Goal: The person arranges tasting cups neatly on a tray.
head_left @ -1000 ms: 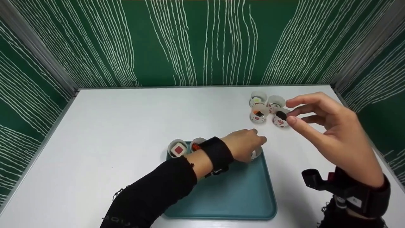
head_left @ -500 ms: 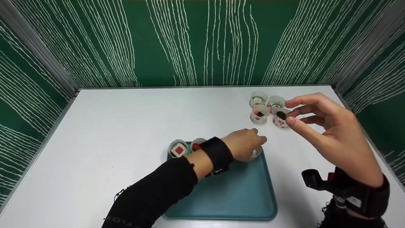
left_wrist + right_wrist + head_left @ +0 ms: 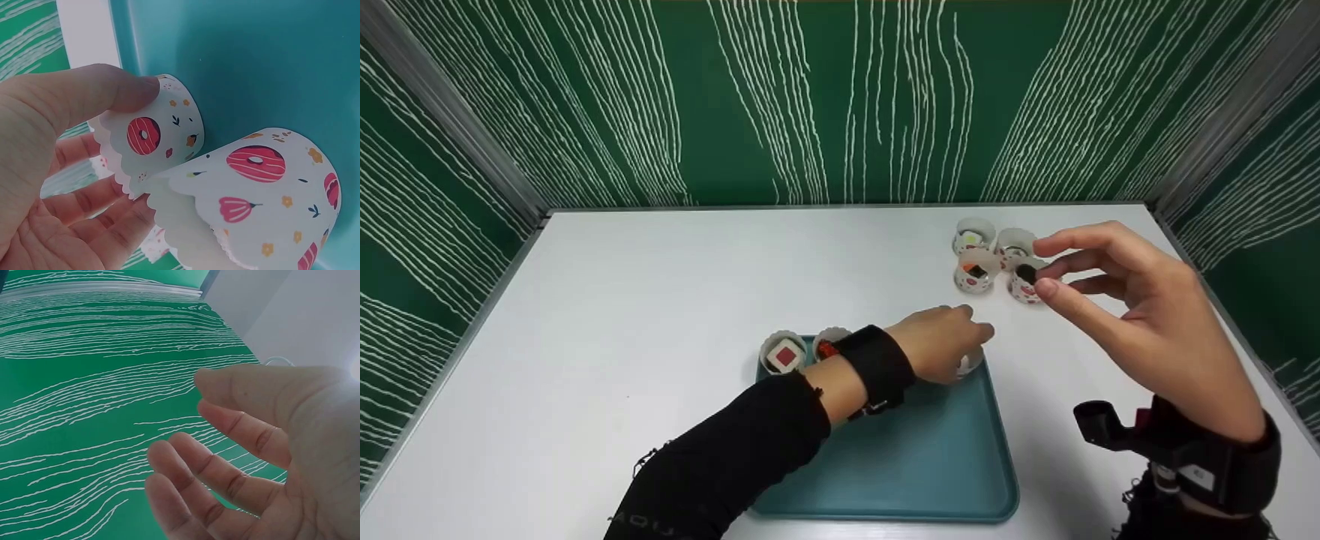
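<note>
- Head: left hand (image 3: 936,345) at the tray (image 3: 915,465)'s far right corner; right hand (image 3: 1144,311) hovers beyond the tray's right edge.
- Left wrist: left hand pinches paper cup (image 3: 163,132) over the tray; squeezing could crumple it, or a nudge shift the neighbouring cup (image 3: 281,191).
- Right wrist: right hand spread, empty.

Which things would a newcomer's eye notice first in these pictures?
Probably the green, white-streaked walls around the white table. Next, the teal tray on it, where the left hand grips a patterned paper cup at the far right corner. The empty right hand is raised near four more cups.
</note>
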{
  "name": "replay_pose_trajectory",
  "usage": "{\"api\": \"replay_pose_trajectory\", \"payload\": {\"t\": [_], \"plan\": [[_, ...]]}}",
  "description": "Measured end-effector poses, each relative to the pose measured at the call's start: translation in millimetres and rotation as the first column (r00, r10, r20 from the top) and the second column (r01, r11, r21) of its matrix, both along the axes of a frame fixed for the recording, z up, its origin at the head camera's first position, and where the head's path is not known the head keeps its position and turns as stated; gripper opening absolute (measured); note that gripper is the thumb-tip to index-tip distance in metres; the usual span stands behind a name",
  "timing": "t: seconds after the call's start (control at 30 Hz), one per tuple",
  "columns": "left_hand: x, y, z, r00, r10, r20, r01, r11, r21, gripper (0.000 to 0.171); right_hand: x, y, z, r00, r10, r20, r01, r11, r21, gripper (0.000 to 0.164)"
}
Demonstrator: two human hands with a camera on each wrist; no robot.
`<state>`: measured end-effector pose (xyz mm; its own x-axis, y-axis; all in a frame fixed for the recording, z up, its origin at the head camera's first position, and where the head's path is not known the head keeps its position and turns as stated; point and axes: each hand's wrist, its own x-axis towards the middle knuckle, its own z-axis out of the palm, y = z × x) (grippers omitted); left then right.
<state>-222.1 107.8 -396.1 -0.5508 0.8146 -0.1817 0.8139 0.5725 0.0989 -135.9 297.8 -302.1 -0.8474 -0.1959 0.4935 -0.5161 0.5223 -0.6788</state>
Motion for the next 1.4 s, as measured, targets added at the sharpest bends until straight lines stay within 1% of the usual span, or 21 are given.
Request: {"api": "replay_pose_trajectory", "payload": {"t": [0.17, 0.33, 0.47, 0.57, 0.67, 0.73, 0.87, 0.97, 1.1, 1.23, 1.33, 1.4], "plan": [[-0.1, -2, 0.9, 1.0, 0.01, 0.018, -0.01, 1.0, 0.0, 0.043, -0.8, -2, 0.6, 1.0, 0.003, 0.001, -0.003, 1.0, 0.004, 0.036], [-2.2, -4, 4.2, 0.999, 0.017, 0.039, -0.017, 1.0, 0.001, 0.052, -1.5, -4, 1.9, 1.0, 0.001, 0.008, -0.001, 1.0, 0.016, 0.036], [-4.1, -7, 8.4, 0.997, 0.047, 0.057, -0.048, 0.999, 0.016, 0.061, -2.0, -5, 2.4, 1.0, 0.0, 0.021, 0.0, 1.0, 0.017, 0.036], [-4.7, -12, 11.6, 0.996, 0.057, 0.064, -0.061, 0.997, 0.054, 0.065, -3.0, -6, 1.8, 0.999, -0.005, 0.033, 0.004, 1.0, 0.011, 0.036], [-4.9, -20, 15.3, 0.996, 0.056, 0.064, -0.063, 0.991, 0.114, 0.068, -4.4, -6, 1.0, 0.999, -0.006, 0.043, 0.006, 1.0, 0.003, 0.036], [-5.3, -26, 18.0, 0.996, 0.054, 0.065, -0.063, 0.986, 0.154, 0.069, -5.0, -6, 0.5, 0.999, 0.0, 0.041, 0.0, 1.0, 0.002, 0.037], [-5.4, -42, 24.3, 0.995, 0.07, 0.071, -0.084, 0.971, 0.223, 0.071, -5.8, -6, -0.1, 0.999, 0.017, 0.029, -0.017, 1.0, 0.017, 0.036], [-4.1, -57, 31.0, 0.993, 0.085, 0.081, -0.105, 0.953, 0.284, 0.072, -6.7, -7, -0.5, 1.0, 0.012, 0.027, -0.013, 0.999, 0.032, 0.035], [0.7, -80, 40.7, 0.992, 0.098, 0.082, -0.122, 0.917, 0.38, 0.07, -7.5, -8, -0.9, 0.999, 0.001, 0.039, -0.002, 0.999, 0.038, 0.035], [9.0, -104, 47.8, 0.989, 0.129, 0.069, -0.146, 0.866, 0.479, 0.062, -7.9, -7, -1.3, 0.999, -0.001, 0.052, -0.001, 0.999, 0.042, 0.034], [16.2, -121, 51.7, 0.988, 0.15, 0.044, -0.149, 0.819, 0.554, 0.053, -8.5, -7, -1.5, 0.998, -0.005, 0.06, 0.002, 0.999, 0.045, 0.033], [21.7, -132, 54.6, 0.986, 0.162, 0.041, -0.154, 0.786, 0.599, 0.048, -8.9, -7, -1.7, 0.998, -0.009, 0.063, 0.006, 0.999, 0.05, 0.033]]}}
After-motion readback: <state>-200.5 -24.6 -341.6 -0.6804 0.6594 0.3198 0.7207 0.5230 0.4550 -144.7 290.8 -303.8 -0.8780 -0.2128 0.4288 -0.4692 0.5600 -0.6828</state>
